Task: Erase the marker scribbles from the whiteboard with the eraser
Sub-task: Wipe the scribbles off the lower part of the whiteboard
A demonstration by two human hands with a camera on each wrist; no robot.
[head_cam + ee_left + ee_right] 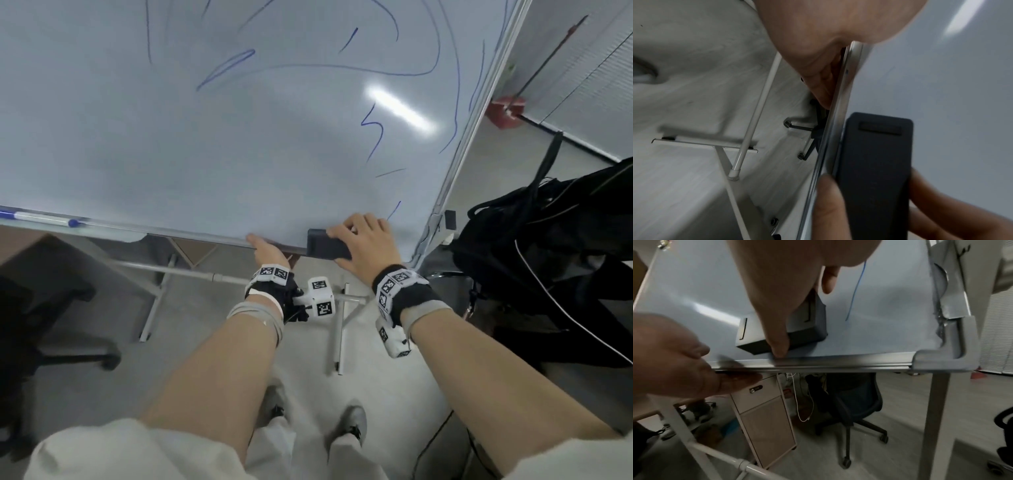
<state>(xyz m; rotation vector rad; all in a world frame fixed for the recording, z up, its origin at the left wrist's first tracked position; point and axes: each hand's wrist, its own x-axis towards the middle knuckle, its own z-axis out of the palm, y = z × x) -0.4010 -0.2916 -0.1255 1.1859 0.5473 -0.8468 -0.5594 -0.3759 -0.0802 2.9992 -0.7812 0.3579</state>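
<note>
The whiteboard [171,137] fills the upper head view, with blue marker scribbles [373,137] across its upper and right parts. A dark rectangular eraser [323,245] lies flat on the board by the bottom edge, near the lower right corner. My right hand [363,240] grips the eraser [809,331], thumb on its near side and fingers over the far side. A short blue line [856,293] runs just right of the eraser. My left hand [267,250] grips the board's bottom frame [840,100], thumb on the front and fingers behind it, left of the eraser [875,170].
A blue marker [44,219] lies on the tray at the left. The board's white stand legs [339,325] cross the floor below. A black bag with cables [548,257] sits at the right, office chairs [851,402] and a wooden cabinet [766,418] behind the board.
</note>
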